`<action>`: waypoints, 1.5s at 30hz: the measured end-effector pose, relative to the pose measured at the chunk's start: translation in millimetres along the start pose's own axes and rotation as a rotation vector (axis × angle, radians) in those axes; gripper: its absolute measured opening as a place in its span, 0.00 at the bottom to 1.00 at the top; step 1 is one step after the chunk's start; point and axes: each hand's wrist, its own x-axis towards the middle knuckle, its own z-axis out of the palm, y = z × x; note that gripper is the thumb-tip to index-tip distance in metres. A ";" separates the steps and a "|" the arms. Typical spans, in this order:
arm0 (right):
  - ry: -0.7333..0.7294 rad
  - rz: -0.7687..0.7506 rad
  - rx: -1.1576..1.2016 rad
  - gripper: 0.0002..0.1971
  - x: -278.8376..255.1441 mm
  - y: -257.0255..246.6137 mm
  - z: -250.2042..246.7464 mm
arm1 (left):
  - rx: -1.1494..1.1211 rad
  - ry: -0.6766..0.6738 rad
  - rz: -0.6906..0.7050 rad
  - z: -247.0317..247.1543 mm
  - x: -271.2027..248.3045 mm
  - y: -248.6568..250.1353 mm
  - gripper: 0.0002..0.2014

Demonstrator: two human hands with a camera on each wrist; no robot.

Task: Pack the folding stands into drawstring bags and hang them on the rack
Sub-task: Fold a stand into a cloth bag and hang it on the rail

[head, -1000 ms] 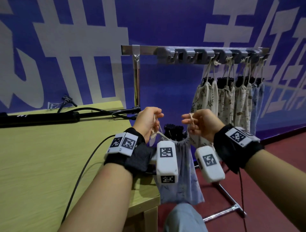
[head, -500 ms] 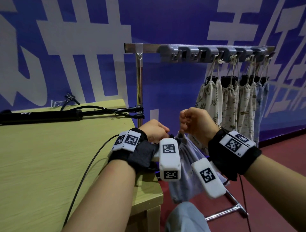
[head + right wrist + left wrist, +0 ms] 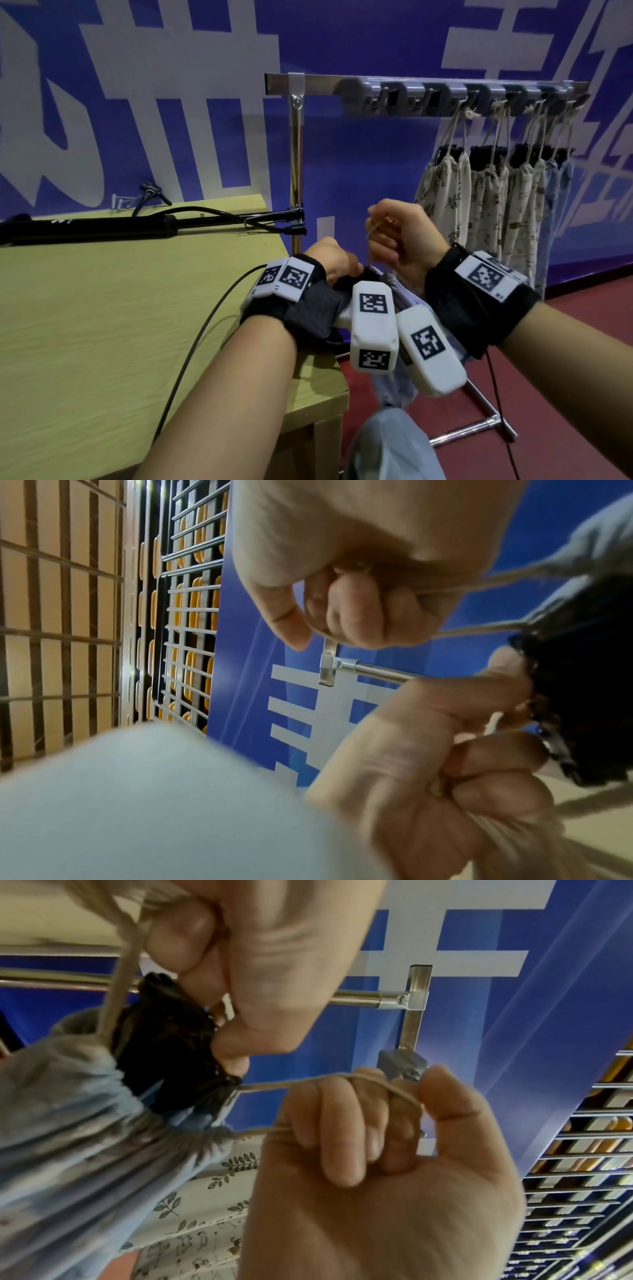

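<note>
On the left of the head view lies the yellow-green table (image 3: pixel 102 325), with a black folded pole (image 3: pixel 89 228) along its far edge. Just past the table's right corner, the two hands have closed in on each other since a second ago, when they were drawn apart with the cords stretched; by my reading the mouth of the pale blue drawstring bag (image 3: pixel 58 1123) is now cinched, so hanging comes next.

The left hand (image 3: pixel 330 260) sits low, knuckles up, fingers curled round one beige cord (image 3: pixel 120 969) and thumb pressing the black folding stand (image 3: pixel 164 1042), whose top pokes out of the gathered neck. The right hand (image 3: pixel 399 236) has risen a little above it, fist turned inward, with the other cord loop (image 3: pixel 342 1081) wrapped over its curled fingers (image 3: pixel 342 1123).

Further right stands the metal rack (image 3: pixel 296 154); several hooks (image 3: pixel 394 99) on its left end are free, and filled floral bags (image 3: pixel 445 195) hang from the rest.
</note>
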 end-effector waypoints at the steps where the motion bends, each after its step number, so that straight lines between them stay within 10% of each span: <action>1: 0.005 -0.019 -0.099 0.19 -0.1 0.0 1.0 | 0.029 0.006 -0.014 -0.5 0.1 0.1 0.14; 5: 0.032 0.050 -0.605 0.25 1.6 -13.0 2.8 | -0.069 -0.071 0.061 2.2 4.4 -4.1 0.03; 9: 0.059 0.226 -0.554 0.19 7.7 -38.4 -7.6 | -0.417 0.037 0.188 -0.3 4.5 -2.2 0.11; 15: 0.173 0.084 -0.598 0.10 11.8 -37.2 -32.8 | -0.776 0.046 0.332 -9.4 -7.3 10.4 0.14; 24: -0.022 -0.083 -1.484 0.12 1.8 -2.0 -26.0 | -0.833 -0.022 0.307 -3.2 -17.7 14.7 0.11; 31: -0.121 0.059 -1.466 0.08 2.9 -10.1 -26.3 | -0.903 0.015 0.321 -3.5 -20.0 17.2 0.12; 38: 0.117 0.111 -0.438 0.13 0.1 -10.2 -27.8 | -0.871 0.084 0.218 -0.1 -8.7 16.2 0.11; 45: 0.147 -0.424 -1.139 0.16 -0.5 6.1 -15.6 | -0.733 -0.020 0.179 0.0 -7.2 12.6 0.03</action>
